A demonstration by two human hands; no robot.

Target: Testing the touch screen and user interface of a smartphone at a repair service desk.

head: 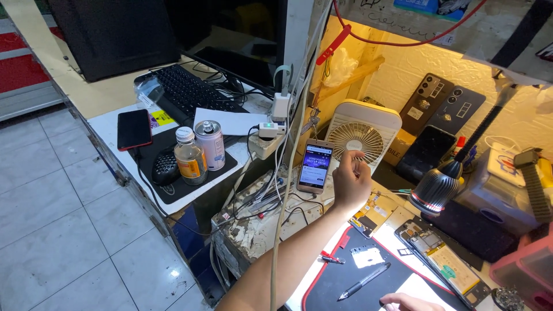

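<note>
My left hand (pixel 351 179) reaches up to the lower grille of a small white desk fan (pixel 364 133), thumb and fingertips pinched together; whether anything tiny sits between them is unclear. Just left of the hand a phone with a lit screen (pixel 315 166) stands upright against the fan. My right hand (pixel 405 302) shows only as knuckles at the bottom edge, resting by a black work mat with a red border (pixel 337 275). A black pen (pixel 364 281) lies on the mat. An opened phone body (pixel 440 259) lies to the right of the mat.
A black gooseneck lamp head (pixel 439 187) hangs over the bench right of my left hand. Tangled cables and a power strip (pixel 265 144) lie to the left. On the side desk stand a bottle (pixel 190 156), a can (pixel 211 145), a mouse (pixel 165 167), a red phone (pixel 133 129) and a keyboard (pixel 187 92).
</note>
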